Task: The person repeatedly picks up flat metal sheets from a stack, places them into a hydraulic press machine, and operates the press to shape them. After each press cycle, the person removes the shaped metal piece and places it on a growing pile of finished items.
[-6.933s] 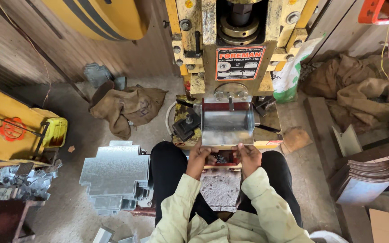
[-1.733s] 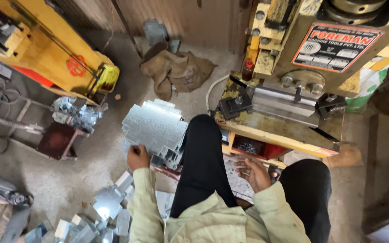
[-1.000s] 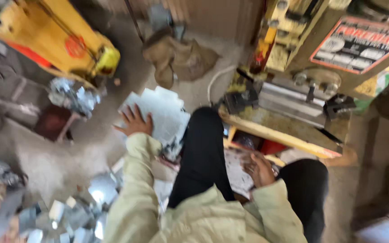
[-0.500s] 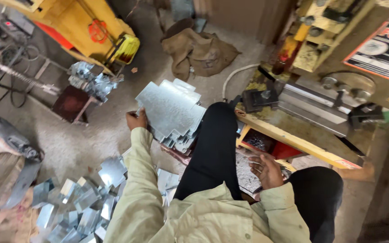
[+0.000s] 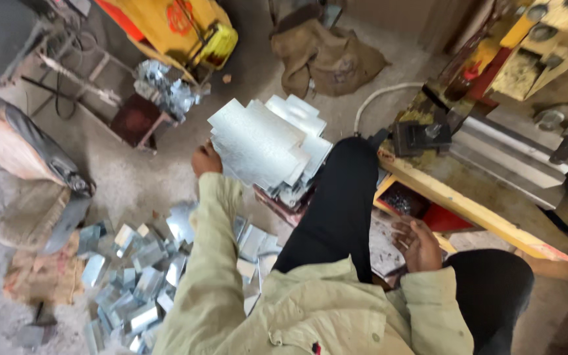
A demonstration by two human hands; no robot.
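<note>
My left hand (image 5: 206,160) reaches out to the left and grips the near edge of the top galvanised metal sheet (image 5: 258,141), which lies on a stack of cut sheets (image 5: 294,167) beside my left knee. My right hand (image 5: 417,242) rests between my knees with fingers curled loosely and nothing in it, just below the red tray (image 5: 410,205) under the press table. The yellow press machine (image 5: 494,125) stands to the right in front of me.
A heap of bent metal pieces (image 5: 136,276) lies on the floor at lower left. A burlap sack (image 5: 327,59) lies behind the stack. A yellow machine (image 5: 172,29) and a small stand with scrap (image 5: 156,98) are at upper left.
I have turned from the press to the left. My left hand went from the press down to the sheet stack and took hold of the top sheet; my right hand dropped between my knees.
</note>
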